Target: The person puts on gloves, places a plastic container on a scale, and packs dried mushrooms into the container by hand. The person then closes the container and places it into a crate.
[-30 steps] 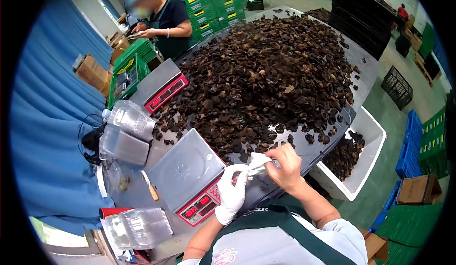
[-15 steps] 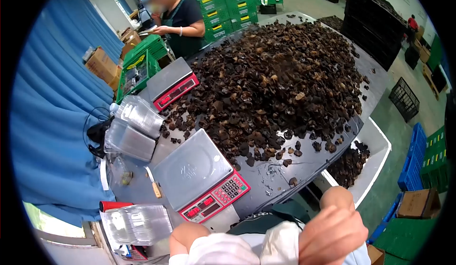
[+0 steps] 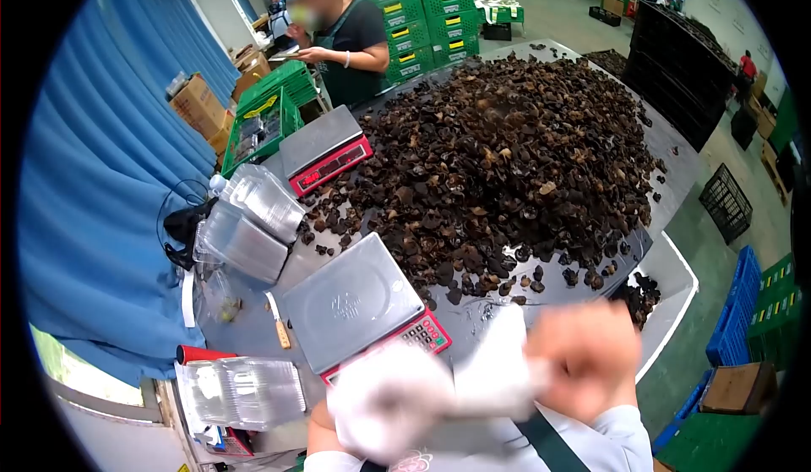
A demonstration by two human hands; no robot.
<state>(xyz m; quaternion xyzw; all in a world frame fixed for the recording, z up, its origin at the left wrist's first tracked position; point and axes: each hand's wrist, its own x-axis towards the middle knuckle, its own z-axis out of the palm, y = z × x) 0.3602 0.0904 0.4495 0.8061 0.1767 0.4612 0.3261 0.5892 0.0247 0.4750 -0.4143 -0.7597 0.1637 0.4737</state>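
Observation:
Low in front of me, my left hand (image 3: pixel 389 400) is covered by a white cloth glove, and motion blur smears its fingers. My bare right hand (image 3: pixel 587 358) is closed beside it, also blurred, against a second piece of white cloth that looks like a glove (image 3: pixel 498 366). This cloth stretches between both hands, one part of it pointing upward. Just beyond my left hand is a digital scale (image 3: pixel 351 299) with a bare grey pan and a red keypad front, which my hand partly covers. A large heap of dark wood ear mushrooms (image 3: pixel 507 168) lies on the table behind.
A knife (image 3: pixel 277 321), clear plastic containers (image 3: pixel 245 392) and a second scale (image 3: pixel 321 147) are at the left. A white bin (image 3: pixel 673 303) holds mushrooms at the right. Across the table stands a person in a blue cap (image 3: pixel 351 49), near stacked green crates (image 3: pixel 448 16).
Both hands have risen, and the white cloth between them has come up over the table's near edge. My view has shifted slightly, so the table sits lower and further right.

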